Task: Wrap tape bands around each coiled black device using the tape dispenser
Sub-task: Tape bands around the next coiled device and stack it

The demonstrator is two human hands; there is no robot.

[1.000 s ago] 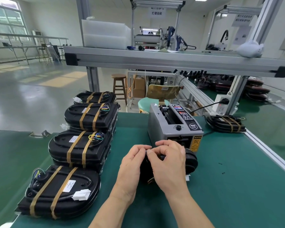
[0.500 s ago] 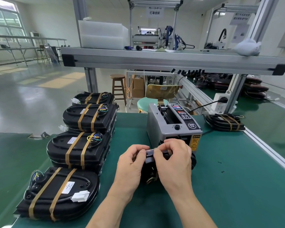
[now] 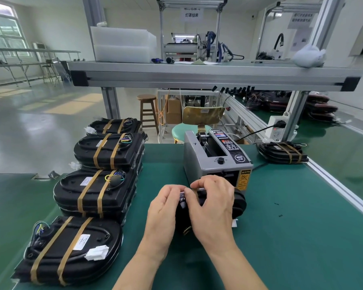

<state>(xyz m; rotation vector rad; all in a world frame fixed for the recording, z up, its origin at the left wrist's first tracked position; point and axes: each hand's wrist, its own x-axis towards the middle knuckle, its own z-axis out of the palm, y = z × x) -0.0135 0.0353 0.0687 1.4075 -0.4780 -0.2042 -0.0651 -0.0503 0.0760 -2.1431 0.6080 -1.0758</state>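
Observation:
A black coiled device [image 3: 239, 203] stands on edge on the green table, right in front of the grey tape dispenser [image 3: 215, 159]. My left hand [image 3: 166, 208] grips its left side with curled fingers. My right hand [image 3: 213, 204] curls over its top, the fingertips pinching at a small part where both hands meet. Most of the device is hidden under my hands. A bit of brown tape shows at its lower edge [image 3: 187, 230].
Stacks of taped black devices [image 3: 71, 248] run along the left side of the green table [image 3: 291, 237]. Another taped one [image 3: 282, 152] lies at the back right near a power strip [image 3: 278, 127]. A metal shelf [image 3: 197, 75] spans overhead.
My hands have stayed on the device, with the fingers shifting slightly at its top. The view has moved a little closer.

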